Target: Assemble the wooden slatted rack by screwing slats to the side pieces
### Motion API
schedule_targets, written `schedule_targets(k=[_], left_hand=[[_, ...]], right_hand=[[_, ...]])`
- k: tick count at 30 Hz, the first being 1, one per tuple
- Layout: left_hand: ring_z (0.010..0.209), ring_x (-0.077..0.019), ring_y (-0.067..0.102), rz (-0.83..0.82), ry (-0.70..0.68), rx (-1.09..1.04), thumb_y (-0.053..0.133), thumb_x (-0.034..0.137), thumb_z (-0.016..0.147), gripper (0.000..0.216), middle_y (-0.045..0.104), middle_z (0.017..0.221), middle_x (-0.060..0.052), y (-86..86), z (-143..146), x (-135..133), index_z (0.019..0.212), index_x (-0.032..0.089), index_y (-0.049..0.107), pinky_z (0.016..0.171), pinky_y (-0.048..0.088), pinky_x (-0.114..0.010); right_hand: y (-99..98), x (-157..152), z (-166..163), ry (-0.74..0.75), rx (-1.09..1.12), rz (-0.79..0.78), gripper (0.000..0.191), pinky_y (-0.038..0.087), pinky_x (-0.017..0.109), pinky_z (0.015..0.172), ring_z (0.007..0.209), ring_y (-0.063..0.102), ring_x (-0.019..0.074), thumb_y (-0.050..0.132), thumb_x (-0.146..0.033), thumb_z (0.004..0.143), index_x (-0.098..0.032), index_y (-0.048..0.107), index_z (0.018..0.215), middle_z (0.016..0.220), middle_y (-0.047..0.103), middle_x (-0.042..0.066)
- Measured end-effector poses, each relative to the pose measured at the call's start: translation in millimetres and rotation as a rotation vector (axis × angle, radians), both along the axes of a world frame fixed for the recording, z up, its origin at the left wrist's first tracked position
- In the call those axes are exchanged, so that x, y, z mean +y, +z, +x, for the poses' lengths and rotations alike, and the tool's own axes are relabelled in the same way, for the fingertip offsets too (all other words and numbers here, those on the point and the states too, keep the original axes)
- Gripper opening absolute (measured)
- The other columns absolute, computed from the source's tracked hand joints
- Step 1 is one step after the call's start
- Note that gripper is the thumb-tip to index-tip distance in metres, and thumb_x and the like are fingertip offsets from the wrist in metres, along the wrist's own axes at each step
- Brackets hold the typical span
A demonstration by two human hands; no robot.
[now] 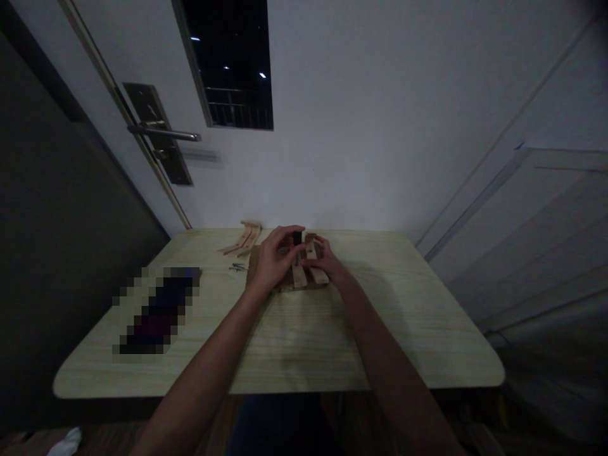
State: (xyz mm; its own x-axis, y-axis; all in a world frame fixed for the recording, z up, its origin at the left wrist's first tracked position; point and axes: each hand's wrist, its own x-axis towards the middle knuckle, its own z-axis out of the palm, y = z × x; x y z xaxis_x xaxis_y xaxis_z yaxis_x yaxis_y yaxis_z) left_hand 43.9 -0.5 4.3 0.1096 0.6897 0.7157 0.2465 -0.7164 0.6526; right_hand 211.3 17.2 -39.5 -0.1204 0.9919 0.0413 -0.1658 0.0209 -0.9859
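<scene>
Near the back of the table, my left hand has its thumb and forefinger closed around a small black block. Under that block lies a pale wooden slat, resting on a brown board. My right hand grips a second wooden slat, fingers on its far part and thumb across toward the first slat. Both slats lie side by side, pointing toward me. My fingers hide parts of the slats and the board.
Angled wooden pieces lie at the back left of the table. Several dark screws are left of the board. A blurred dark object lies further left. Behind the table stands a white door with a metal handle.
</scene>
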Motion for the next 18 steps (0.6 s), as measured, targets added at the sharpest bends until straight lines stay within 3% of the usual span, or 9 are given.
schedule_targets(k=[6,11,16,18], left_hand=[[0.09,-0.0161,0.067,-0.037,-0.011,-0.035,0.073,0.025,0.083,0.031,0.069,0.105,-0.005,0.0,0.1,-0.6,0.114,0.026,0.068,0.078,0.057,-0.029],[0.093,-0.0162,0.068,-0.073,-0.052,-0.045,0.07,0.021,0.085,0.03,0.07,0.111,-0.005,0.4,0.3,-0.6,0.114,0.028,0.067,0.081,0.057,-0.03],[0.094,-0.0174,0.069,-0.111,-0.062,-0.032,0.067,0.022,0.087,0.031,0.071,0.107,-0.005,2.1,0.3,-2.9,0.118,0.027,0.064,0.084,0.057,-0.032],[0.096,-0.0174,0.069,-0.112,-0.067,-0.02,0.066,0.023,0.089,0.031,0.071,0.108,-0.005,2.8,0.2,-4.2,0.12,0.027,0.063,0.087,0.057,-0.033]], right_hand=[[5.7,3.5,1.5,0.005,-0.119,-0.044,0.094,0.052,0.044,0.1,0.111,0.061,0.0234,0.088,-0.019,0.047,-0.027,0.039,0.126,0.123,0.06,0.006],[8.3,4.5,3.6,0.077,-0.159,-0.021,0.08,0.055,0.042,0.094,0.106,0.063,0.0237,0.087,-0.02,0.051,-0.027,0.045,0.119,0.119,0.062,0.006],[-1.3,4.6,9.5,0.068,-0.142,0.085,0.081,0.053,0.042,0.096,0.112,0.061,0.024,0.084,-0.039,0.058,-0.026,0.043,0.126,0.127,0.06,0.01],[-4.7,4.1,16.0,0.009,-0.14,0.107,0.069,0.051,0.043,0.098,0.116,0.06,0.0235,0.076,-0.051,0.067,-0.027,0.046,0.125,0.134,0.056,0.011]])
